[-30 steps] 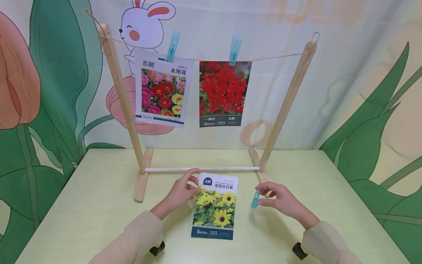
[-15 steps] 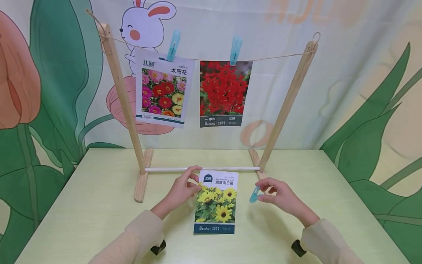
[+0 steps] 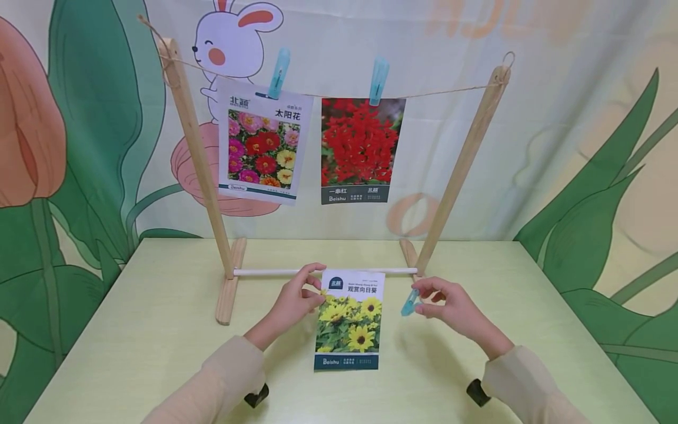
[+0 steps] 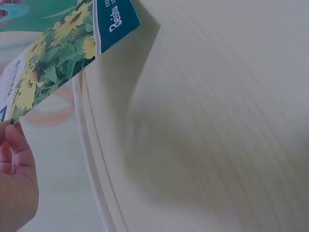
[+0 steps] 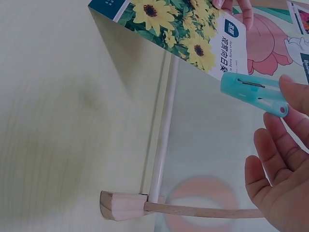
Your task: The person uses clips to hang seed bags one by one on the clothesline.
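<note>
A seed packet with yellow sunflowers [image 3: 349, 324] is pinched at its left edge by my left hand [image 3: 291, 305]. In the left wrist view the packet [image 4: 60, 55] slants above the table, casting a shadow on it. My right hand [image 3: 450, 306] pinches a light blue clothespin [image 3: 410, 302] between thumb and fingers, a little right of the packet. The right wrist view shows this clothespin [image 5: 253, 92] close to the packet's top corner. Overhead, two more packets hang from a twine line [image 3: 439, 92]: one with mixed flowers [image 3: 263, 150], one with red flowers [image 3: 360, 144], each under a blue clothespin.
Twine runs between a left wooden post [image 3: 193, 159] and a right wooden post [image 3: 463, 168]. A white rod [image 3: 275, 272] joins their feet on the pale table [image 3: 148, 330]. Behind stands a printed curtain [image 3: 339, 35] with a rabbit and plants.
My left hand and the sunflower packet have moved up and slightly right. My right hand has risen too, and the clothespin in it has tilted. The hanging packets stay put.
</note>
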Demonstrator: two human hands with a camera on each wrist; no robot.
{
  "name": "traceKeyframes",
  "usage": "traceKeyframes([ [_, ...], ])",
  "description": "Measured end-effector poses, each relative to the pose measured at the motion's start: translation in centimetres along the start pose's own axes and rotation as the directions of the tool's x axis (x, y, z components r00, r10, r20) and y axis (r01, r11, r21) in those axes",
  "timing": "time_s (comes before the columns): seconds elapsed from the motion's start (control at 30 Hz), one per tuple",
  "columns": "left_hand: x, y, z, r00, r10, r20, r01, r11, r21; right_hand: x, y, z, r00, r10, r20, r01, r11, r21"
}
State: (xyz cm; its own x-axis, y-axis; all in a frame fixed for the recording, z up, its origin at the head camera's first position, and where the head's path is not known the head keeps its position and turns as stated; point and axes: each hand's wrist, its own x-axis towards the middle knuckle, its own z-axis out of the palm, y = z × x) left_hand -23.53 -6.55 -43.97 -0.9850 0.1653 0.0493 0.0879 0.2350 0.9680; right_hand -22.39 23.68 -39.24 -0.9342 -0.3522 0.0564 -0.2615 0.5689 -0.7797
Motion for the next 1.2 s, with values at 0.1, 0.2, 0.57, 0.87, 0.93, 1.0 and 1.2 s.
traceKeyframes([
  [0.1,0.0,0.1,0.0,1.000,0.008,-0.007,-0.008,1.000,-0.004,0.1,-0.1,-0.1,1.000,0.005,-0.009,-0.005,1.000,0.005],
  [0.2,0.0,0.2,0.0,1.000,0.018,-0.016,-0.018,1.000,-0.004,0.1,-0.3,-0.2,1.000,0.000,-0.014,0.000,1.000,0.011],
  [0.57,0.0,0.6,-0.2,0.999,0.035,0.008,-0.035,0.999,-0.042,0.2,-0.6,-0.4,1.000,-0.012,-0.024,0.012,1.000,0.016],
  [0.87,0.1,1.4,-0.2,0.999,0.033,0.014,-0.032,0.997,-0.068,0.4,-0.8,-0.7,0.999,-0.028,-0.035,0.028,1.000,0.001],
  [0.93,0.1,1.5,-0.1,0.999,0.031,0.017,-0.030,0.997,-0.071,0.4,-0.9,-0.8,0.999,-0.039,-0.038,0.039,0.999,0.001],
  [1.0,0.1,1.7,-0.1,0.999,0.031,0.020,-0.030,0.997,-0.074,0.4,-1.0,-0.9,0.998,-0.047,-0.041,0.047,0.999,-0.005],
  [1.2,0.1,2.3,-0.1,0.999,0.021,0.026,-0.019,0.996,-0.091,0.4,-1.4,-1.1,0.998,-0.047,-0.046,0.046,0.999,-0.010],
])
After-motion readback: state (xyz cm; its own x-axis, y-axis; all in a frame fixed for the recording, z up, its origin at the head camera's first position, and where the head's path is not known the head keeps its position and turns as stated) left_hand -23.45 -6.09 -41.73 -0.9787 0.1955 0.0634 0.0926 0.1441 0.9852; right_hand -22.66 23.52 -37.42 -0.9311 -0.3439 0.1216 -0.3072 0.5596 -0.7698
